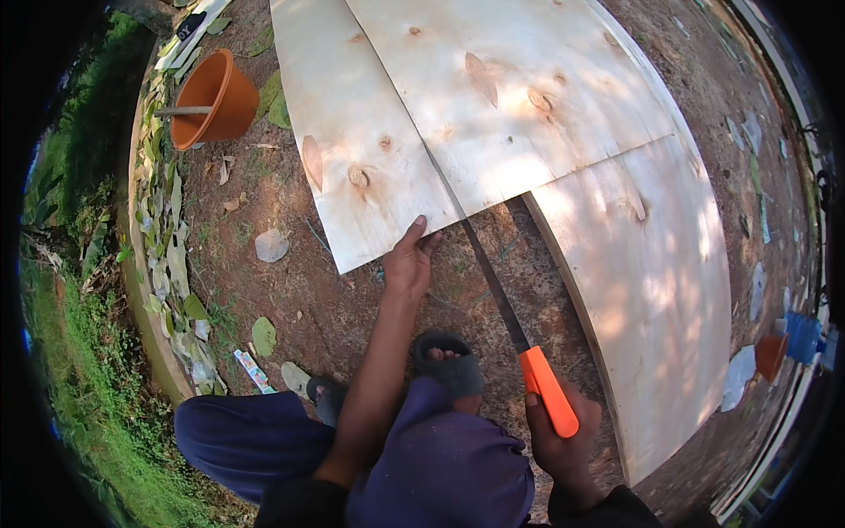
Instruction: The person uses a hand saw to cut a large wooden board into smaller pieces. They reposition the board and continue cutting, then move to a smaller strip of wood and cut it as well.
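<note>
A handsaw with an orange handle [550, 393] is gripped in my right hand [563, 440]. Its dark blade [497, 293] slants up and away to the near edge of a pale plywood sheet [493, 132], where it meets a long cut. To the left of that cut lies a narrower plywood strip [356, 207]. My left hand [411, 261] grips the strip's near edge beside the blade, thumb on top; the fingers underneath are partly hidden.
Another plywood piece [651, 317] with a thick edge lies at the right. An orange bucket [220, 101] with a stick in it stands at the far left. My sandalled foot [449, 361] is below the cut. Leaves and litter dot the dirt; grass borders the left.
</note>
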`<action>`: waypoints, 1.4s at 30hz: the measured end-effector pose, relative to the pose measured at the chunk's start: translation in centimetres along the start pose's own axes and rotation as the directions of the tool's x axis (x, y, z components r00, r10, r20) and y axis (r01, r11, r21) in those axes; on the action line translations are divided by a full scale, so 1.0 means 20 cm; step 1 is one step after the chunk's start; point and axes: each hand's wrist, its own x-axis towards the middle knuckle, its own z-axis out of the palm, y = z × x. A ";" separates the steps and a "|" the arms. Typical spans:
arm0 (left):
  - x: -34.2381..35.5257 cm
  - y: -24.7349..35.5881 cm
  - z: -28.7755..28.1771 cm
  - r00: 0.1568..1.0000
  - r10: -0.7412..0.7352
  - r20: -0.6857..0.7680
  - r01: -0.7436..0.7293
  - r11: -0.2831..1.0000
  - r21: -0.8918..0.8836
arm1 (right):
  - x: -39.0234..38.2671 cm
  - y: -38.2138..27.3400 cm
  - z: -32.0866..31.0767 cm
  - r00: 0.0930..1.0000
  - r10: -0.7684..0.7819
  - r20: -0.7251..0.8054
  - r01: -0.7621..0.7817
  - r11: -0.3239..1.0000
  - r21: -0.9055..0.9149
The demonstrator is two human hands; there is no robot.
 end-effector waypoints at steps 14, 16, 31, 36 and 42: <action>0.02 0.01 0.00 1.000 0.013 0.018 -0.014 1.000 0.022 | 0.52 -0.05 0.31 0.990 -0.025 -0.136 0.055 0.975 0.217; -0.05 0.07 0.03 0.997 0.077 -0.018 -0.076 0.995 0.062 | 0.16 0.03 0.15 1.000 -0.006 -0.004 0.006 0.996 0.083; -0.03 0.07 0.04 0.992 0.127 -0.008 -0.126 0.991 0.050 | 0.22 0.09 0.23 0.999 -0.041 -0.018 0.043 0.987 0.155; 0.04 0.03 -0.06 0.997 0.059 0.048 -0.058 0.998 -0.024 | 0.46 0.03 0.36 0.992 -0.074 -0.107 0.098 0.966 0.240; 0.05 0.04 -0.03 0.998 0.011 0.065 -0.011 1.000 -0.002 | 0.73 -0.02 0.47 0.986 -0.081 -0.146 0.119 0.954 0.276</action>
